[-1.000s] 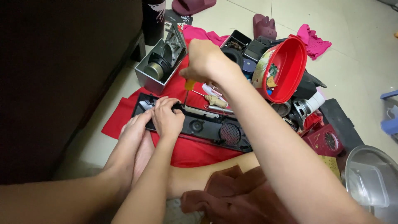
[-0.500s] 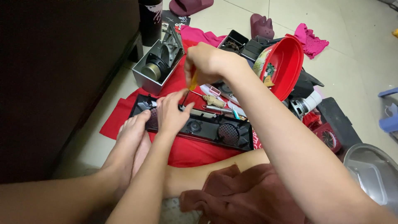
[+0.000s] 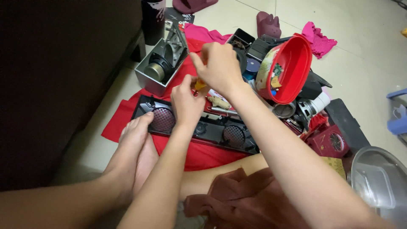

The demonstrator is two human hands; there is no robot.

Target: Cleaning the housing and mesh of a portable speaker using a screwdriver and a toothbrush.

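Observation:
A long black speaker panel (image 3: 212,131) with round grilles lies on a red cloth (image 3: 199,154) on the floor. My bare foot (image 3: 135,142) rests against the panel's left end. Above the panel, my right hand (image 3: 218,65) pinches the small yellow-orange handle of a screwdriver (image 3: 200,85) from above. My left hand (image 3: 186,101) is raised off the panel, and its fingertips close on the same handle from below. The screwdriver's shaft is hidden behind my left hand.
A grey open speaker box (image 3: 159,68) stands behind the panel. A tilted red bowl (image 3: 292,68) sits on a heap of dark parts at the right. A clear plastic tub (image 3: 377,178) is at the lower right, dark furniture (image 3: 63,63) along the left, and a maroon cloth (image 3: 237,203) on my lap.
My left hand has lifted off the panel and come up to the screwdriver handle. The right hand has stayed on the handle and shifted slightly.

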